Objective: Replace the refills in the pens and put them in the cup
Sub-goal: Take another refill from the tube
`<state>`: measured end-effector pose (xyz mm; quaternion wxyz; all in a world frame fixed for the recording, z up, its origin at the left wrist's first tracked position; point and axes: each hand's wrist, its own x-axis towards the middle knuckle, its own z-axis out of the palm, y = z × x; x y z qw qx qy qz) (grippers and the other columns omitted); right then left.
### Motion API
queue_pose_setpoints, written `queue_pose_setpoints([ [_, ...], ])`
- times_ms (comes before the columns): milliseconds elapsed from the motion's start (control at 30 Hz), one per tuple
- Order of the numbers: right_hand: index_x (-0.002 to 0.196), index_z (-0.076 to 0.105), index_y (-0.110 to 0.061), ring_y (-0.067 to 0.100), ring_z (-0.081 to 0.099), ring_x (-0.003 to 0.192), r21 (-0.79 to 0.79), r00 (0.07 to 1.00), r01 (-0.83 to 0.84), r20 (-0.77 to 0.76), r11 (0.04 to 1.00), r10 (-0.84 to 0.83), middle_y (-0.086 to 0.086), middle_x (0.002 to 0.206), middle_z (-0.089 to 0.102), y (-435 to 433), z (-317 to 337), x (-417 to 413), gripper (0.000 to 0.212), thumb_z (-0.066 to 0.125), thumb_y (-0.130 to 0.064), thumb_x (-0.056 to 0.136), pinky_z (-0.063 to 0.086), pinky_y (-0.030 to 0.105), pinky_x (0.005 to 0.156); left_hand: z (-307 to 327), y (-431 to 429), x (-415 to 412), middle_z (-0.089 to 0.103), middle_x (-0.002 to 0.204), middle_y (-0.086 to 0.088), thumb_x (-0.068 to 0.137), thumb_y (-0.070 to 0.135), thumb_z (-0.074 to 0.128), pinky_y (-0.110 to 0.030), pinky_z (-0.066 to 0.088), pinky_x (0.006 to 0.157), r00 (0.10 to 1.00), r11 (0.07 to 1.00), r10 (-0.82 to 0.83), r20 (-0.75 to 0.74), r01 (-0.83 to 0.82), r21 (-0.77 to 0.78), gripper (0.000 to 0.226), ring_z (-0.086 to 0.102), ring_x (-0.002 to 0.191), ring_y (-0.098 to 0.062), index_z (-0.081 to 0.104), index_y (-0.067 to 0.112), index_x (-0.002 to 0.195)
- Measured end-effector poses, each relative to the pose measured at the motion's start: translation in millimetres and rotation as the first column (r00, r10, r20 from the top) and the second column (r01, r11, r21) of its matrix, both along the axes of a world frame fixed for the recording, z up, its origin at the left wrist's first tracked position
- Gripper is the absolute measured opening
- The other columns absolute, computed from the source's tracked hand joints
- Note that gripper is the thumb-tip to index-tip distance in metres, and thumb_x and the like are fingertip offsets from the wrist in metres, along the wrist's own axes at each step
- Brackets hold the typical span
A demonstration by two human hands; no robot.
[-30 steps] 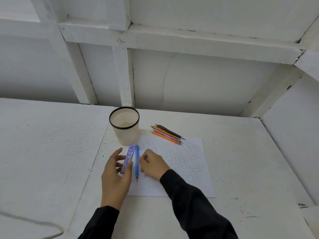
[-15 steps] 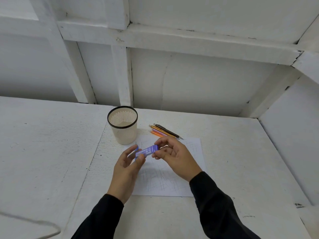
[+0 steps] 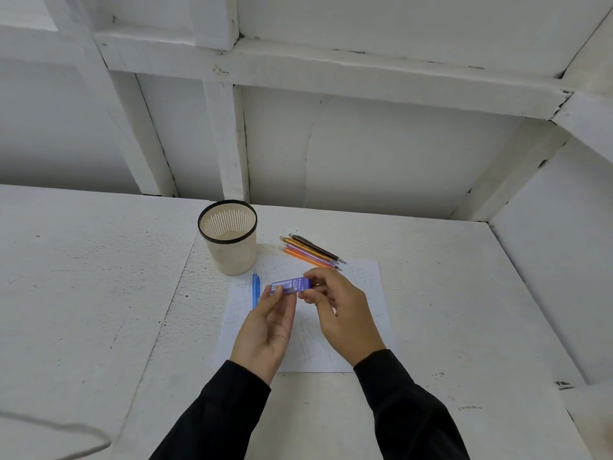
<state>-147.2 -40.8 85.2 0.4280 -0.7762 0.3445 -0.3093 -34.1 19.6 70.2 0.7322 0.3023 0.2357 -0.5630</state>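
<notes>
A small purple refill case [image 3: 290,286] is held level above the paper between both hands. My left hand [image 3: 267,330] pinches its left end and my right hand [image 3: 341,313] grips its right end. A blue pen [image 3: 255,290] lies on the scribbled paper sheet [image 3: 361,293] just left of my left fingers, partly hidden by them. Several pens [image 3: 310,251], orange, purple and black, lie in a bunch at the sheet's far edge. The cream slotted cup [image 3: 229,240] with a black rim stands upright behind the blue pen, and I see nothing inside it.
The white table [image 3: 83,277] meets a white panelled wall at the back and a side wall on the right. A pale cable [image 3: 66,426] crosses the near left corner.
Both hands lifted the purple case off the paper and now hold it between them, turned from lengthwise to level. The blue pen stayed lying on the paper.
</notes>
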Motion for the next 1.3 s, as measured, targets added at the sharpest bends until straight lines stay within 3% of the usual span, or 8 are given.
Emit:
queue_pose_setpoints([
  [400, 0.116, 0.054, -0.012, 0.004, 0.061, 0.09, 0.026, 0.988, 0.066, -0.144, 0.997, -0.062, 0.004, 0.113, 0.062, 10, -4, 5, 0.021, 0.046, -0.012, 0.097, 0.048, 0.005, 0.078, 0, 5, -7, 0.065, 0.109, -0.02, 0.09, 0.003, 0.059, -0.031, 0.059, 0.067, 0.996, 0.996, 0.056, 0.069, -0.061, 0.071, 0.034, 0.067, 0.097, -0.026, 0.056, 0.009, 0.124],
  [600, 0.113, 0.056, -0.01, 0.012, 0.064, 0.09, 0.045, 0.98, 0.11, -0.171, 0.993, -0.1, 0.006, 0.108, 0.064, 13, -2, 8, 0.019, 0.046, -0.009, 0.097, 0.052, 0.016, 0.081, 0, 8, -9, 0.066, 0.11, -0.019, 0.091, 0.003, 0.058, -0.031, 0.059, 0.069, 0.996, 0.996, 0.055, 0.075, -0.06, 0.072, 0.029, 0.066, 0.096, -0.025, 0.058, 0.01, 0.119],
  [733, 0.107, 0.061, -0.015, 0.012, 0.067, 0.085, 0.237, 0.991, 0.132, -0.038, 0.963, -0.126, 0.002, 0.101, 0.068, 12, 0, 8, 0.019, 0.043, -0.015, 0.099, 0.056, 0.022, 0.079, 1, 8, -8, 0.065, 0.112, -0.018, 0.091, 0.004, 0.058, -0.029, 0.06, 0.063, 0.993, 0.994, 0.082, 0.082, -0.087, 0.065, 0.03, 0.067, 0.093, -0.024, 0.058, 0.009, 0.121],
  [833, 0.11, 0.063, -0.011, 0.017, 0.07, 0.091, 0.566, 0.968, 0.072, 0.159, 0.821, -0.195, 0.006, 0.103, 0.071, 13, 4, 5, 0.022, 0.045, -0.017, 0.099, 0.057, 0.03, 0.083, 2, 8, -5, 0.064, 0.116, -0.017, 0.092, 0.004, 0.058, -0.028, 0.059, 0.058, 0.99, 0.993, 0.107, 0.091, -0.111, 0.037, 0.031, 0.067, 0.095, -0.023, 0.057, 0.01, 0.122],
  [933, 0.112, 0.064, -0.004, 0.024, 0.069, 0.097, 0.795, 0.894, -0.08, 0.324, 0.601, -0.31, 0.013, 0.104, 0.071, 15, 6, 2, 0.023, 0.05, -0.015, 0.097, 0.055, 0.034, 0.087, 2, 8, -2, 0.063, 0.12, -0.016, 0.091, 0.004, 0.057, -0.028, 0.06, 0.069, 0.981, 0.993, 0.118, 0.154, -0.119, -0.005, 0.035, 0.065, 0.103, -0.022, 0.056, 0.012, 0.125],
  [1100, 0.111, 0.064, 0.001, 0.023, 0.069, 0.096, 0.882, 0.828, -0.228, 0.399, 0.413, -0.394, 0.017, 0.104, 0.07, 18, 5, 5, 0.022, 0.056, -0.008, 0.092, 0.056, 0.027, 0.079, 2, 8, 4, 0.064, 0.121, -0.015, 0.09, 0.002, 0.058, -0.031, 0.054, 0.09, 0.915, 0.991, 0.134, 0.38, -0.128, -0.041, 0.036, 0.064, 0.11, -0.022, 0.055, 0.014, 0.124],
  [1300, 0.108, 0.065, 0.002, 0.022, 0.07, 0.09, 0.905, 0.752, -0.363, 0.425, 0.221, -0.503, 0.019, 0.101, 0.069, 18, 3, 8, 0.021, 0.056, 0.001, 0.088, 0.058, 0.025, 0.071, 8, 10, 7, 0.064, 0.12, -0.015, 0.09, 0.002, 0.058, -0.029, 0.056, 0.085, 0.781, 0.988, 0.156, 0.605, -0.127, -0.091, 0.033, 0.063, 0.111, -0.024, 0.056, 0.013, 0.121],
])
